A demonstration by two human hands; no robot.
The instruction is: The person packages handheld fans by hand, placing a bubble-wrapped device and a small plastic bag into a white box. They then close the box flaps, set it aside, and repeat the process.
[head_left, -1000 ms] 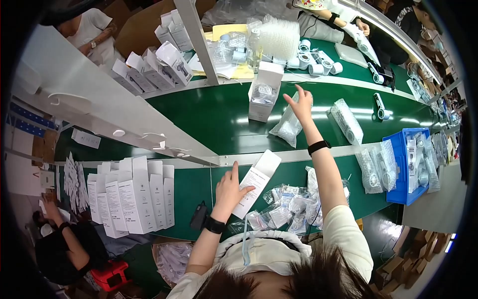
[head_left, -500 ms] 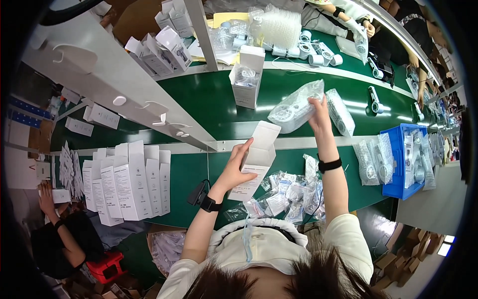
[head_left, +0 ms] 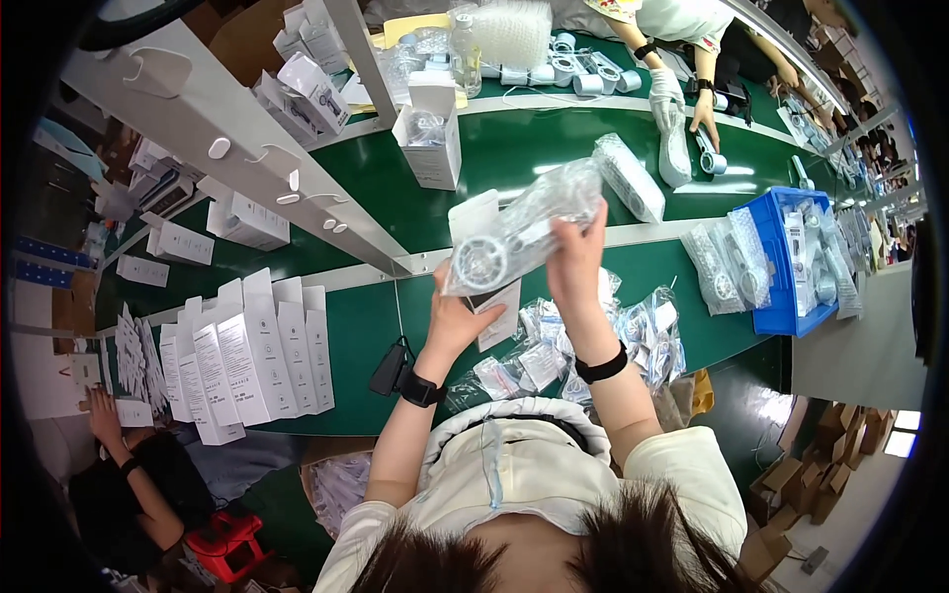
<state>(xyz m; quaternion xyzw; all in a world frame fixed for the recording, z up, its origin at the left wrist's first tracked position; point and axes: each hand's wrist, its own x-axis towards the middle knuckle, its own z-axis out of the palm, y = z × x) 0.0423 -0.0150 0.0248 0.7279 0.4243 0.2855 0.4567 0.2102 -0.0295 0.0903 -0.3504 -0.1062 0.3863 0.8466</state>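
Observation:
My right hand grips a clear plastic bag with a round white part inside, held up over the green bench. My left hand holds a flat white carton upright just behind and under that bag, so the bag covers much of it. Both wrists wear black bands. Under my hands lies a heap of several small clear bagged parts at the bench's near edge.
A row of upright white cartons stands at my left. An open white box and a bagged item rest on the green belt. A blue bin of bagged parts is at right. Another person's hands work across the belt.
My right hand picked a bagged part off the belt and brought it back toward me, onto the carton. My left hand lifted the carton up from the bench to meet it.

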